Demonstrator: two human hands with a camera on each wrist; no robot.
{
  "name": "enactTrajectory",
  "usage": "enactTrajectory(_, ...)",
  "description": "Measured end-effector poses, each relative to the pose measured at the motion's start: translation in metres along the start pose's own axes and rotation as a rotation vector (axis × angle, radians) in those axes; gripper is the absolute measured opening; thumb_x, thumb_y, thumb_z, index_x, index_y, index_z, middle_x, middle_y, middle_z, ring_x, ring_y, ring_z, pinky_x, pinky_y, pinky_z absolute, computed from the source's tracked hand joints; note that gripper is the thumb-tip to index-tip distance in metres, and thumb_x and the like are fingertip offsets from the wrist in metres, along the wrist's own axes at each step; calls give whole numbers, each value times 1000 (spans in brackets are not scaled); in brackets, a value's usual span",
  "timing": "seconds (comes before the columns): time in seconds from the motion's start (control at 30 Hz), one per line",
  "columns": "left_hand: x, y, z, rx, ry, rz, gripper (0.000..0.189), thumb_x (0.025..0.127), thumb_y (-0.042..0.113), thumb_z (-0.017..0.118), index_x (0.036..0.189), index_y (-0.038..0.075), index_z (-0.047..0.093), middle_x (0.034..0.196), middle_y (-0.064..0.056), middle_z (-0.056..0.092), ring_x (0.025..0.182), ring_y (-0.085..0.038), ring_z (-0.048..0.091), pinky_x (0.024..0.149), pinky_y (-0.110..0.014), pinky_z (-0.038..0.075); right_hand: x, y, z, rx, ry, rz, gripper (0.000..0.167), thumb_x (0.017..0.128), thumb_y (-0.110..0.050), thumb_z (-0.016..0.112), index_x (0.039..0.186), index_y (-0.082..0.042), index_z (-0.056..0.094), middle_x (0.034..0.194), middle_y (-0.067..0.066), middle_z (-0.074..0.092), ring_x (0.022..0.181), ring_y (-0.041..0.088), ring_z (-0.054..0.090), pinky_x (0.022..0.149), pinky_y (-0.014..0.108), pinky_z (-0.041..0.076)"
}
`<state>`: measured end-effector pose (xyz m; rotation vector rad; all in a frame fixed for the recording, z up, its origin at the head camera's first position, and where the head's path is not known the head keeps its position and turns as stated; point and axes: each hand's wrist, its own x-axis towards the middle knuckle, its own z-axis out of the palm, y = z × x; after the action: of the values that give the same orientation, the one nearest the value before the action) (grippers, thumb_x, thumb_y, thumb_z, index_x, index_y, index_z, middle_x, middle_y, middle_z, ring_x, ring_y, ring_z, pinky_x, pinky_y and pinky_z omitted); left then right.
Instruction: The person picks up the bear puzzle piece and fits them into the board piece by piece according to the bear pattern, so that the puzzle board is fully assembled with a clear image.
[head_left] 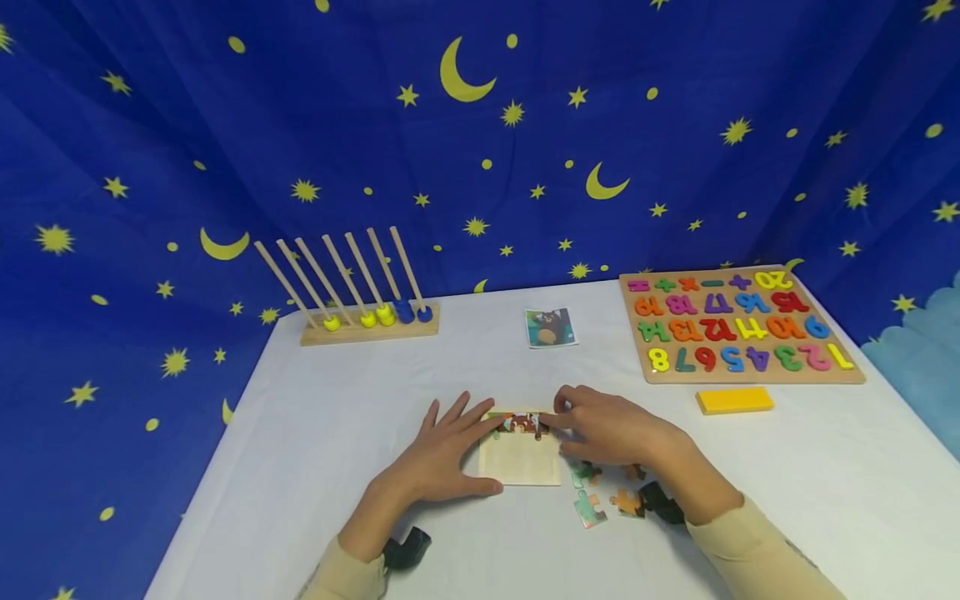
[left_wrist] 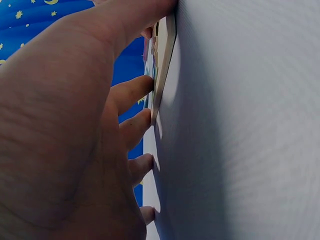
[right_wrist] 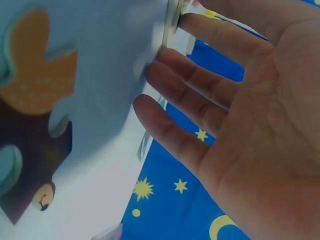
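A pale wooden puzzle tray point(head_left: 520, 463) lies on the table, its upper strip filled with joined jigsaw pieces point(head_left: 519, 422) showing an animal's face. My left hand point(head_left: 442, 454) spreads its fingers at the tray's left side, index fingertip on the row of pieces and thumb by the lower left edge. From the right, my right hand point(head_left: 615, 425) touches the right end of that row with an extended index finger. Loose jigsaw pieces point(head_left: 590, 508) lie right of the tray, partly hidden under the right wrist; an orange and dark brown piece point(right_wrist: 37, 75) looms close in the right wrist view.
Behind the tray lies a picture card point(head_left: 551, 327) of the animal. A number board point(head_left: 750, 329) and a yellow block point(head_left: 734, 401) sit at the right. A wooden peg stand point(head_left: 367, 330) with yellow and blue beads stands back left. A starry blue curtain point(head_left: 405, 150) hangs behind.
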<state>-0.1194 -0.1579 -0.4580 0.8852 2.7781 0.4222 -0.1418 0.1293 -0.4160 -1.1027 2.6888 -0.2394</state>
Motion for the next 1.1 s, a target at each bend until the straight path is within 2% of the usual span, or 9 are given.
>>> enactTrajectory(0.3, 0, -1, -1, -5, 3, 7, 90, 75, 79, 54, 151, 35, 31, 159, 9, 15, 145, -24, 3, 111, -60, 0, 0, -3, 3, -113, 33, -2, 45, 90, -36, 66, 134, -26, 59, 118, 2, 55, 95, 15, 51, 81, 34, 51)
enactTrajectory(0.5, 0, -1, 0, 2, -3, 6, 90, 76, 79, 53, 151, 35, 30, 159, 8, 14, 145, -25, 2, 111, -61, 1, 1, -4, 4, -110, 30, 8, 45, 90, -37, 65, 134, -27, 60, 117, 0, 55, 94, 14, 50, 81, 33, 50)
enactTrajectory(0.67, 0, 9, 2, 1, 9, 50, 86, 80, 71, 56, 152, 35, 26, 159, 5, 13, 145, -27, 3, 110, -63, 6, 0, -3, 4, -105, 37, -7, 44, 90, -36, 66, 133, -27, 60, 116, 0, 55, 94, 14, 50, 81, 33, 50)
enactTrajectory(0.77, 4, 19, 4, 31, 22, 66, 79, 84, 72, 49, 152, 38, 26, 159, 4, 19, 145, -29, 8, 108, -65, 11, 0, -3, 4, -103, 48, -21, 45, 90, -35, 66, 133, -25, 60, 115, 1, 55, 94, 15, 51, 81, 34, 50)
enactTrajectory(0.87, 9, 26, 5, 91, 49, 52, 73, 87, 74, 40, 150, 41, 28, 157, 3, 25, 143, -33, 15, 106, -66, 18, 1, -3, 3, -99, 57, -25, 45, 90, -35, 66, 133, -25, 61, 115, 1, 55, 94, 15, 51, 81, 34, 50)
enactTrajectory(0.93, 10, 29, 6, 122, 62, 37, 69, 88, 74, 38, 149, 43, 30, 156, 3, 28, 142, -35, 18, 105, -67, 20, 1, -3, 3, -97, 60, -25, 45, 90, -35, 67, 133, -25, 61, 114, 1, 55, 94, 15, 51, 81, 35, 50)
enactTrajectory(1.1, 11, 30, 8, 152, 46, 29, 65, 88, 74, 37, 147, 48, 30, 156, 2, 26, 142, -36, 17, 105, -66, 20, 1, -4, 3, -90, 49, -18, 45, 90, -36, 66, 133, -26, 61, 115, 0, 55, 94, 15, 51, 82, 35, 50)
